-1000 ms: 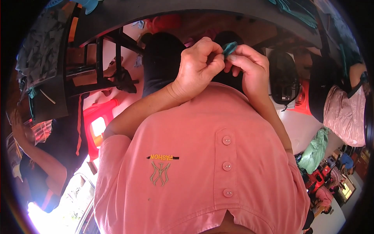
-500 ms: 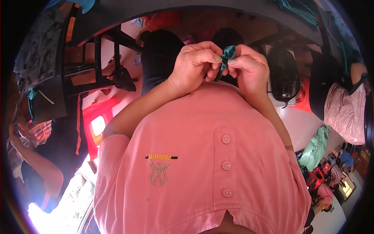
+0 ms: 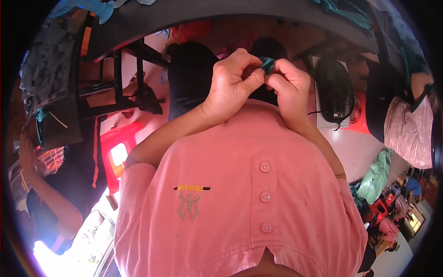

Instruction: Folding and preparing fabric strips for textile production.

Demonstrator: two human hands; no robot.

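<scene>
A small piece of shiny teal cloth [image 3: 266, 64], gathered like a bow, is held up between my two hands in front of my chest. My left hand [image 3: 234, 83] pinches its left side with thumb and curled index finger. On its right side my right hand [image 3: 290, 85] also pinches it, fingers bent inward. The fingers cover most of the cloth, so its lower part is hidden. Both hands hang between me and the dark table [image 3: 207, 23], above my dark-clothed knees.
More teal cloth [image 3: 348, 14] lies on the far right of the table. A blue fan base [image 3: 105, 11] stands at the far left. A black fan [image 3: 337, 90] is beside my right arm, a red stool [image 3: 115, 154] at left. Co-workers sit on both sides, one arm [image 3: 50, 194] showing at left.
My fingers have closed further over the teal cloth, so less of it shows. My right hand has shifted slightly left and turned inward. The view has tilted slightly.
</scene>
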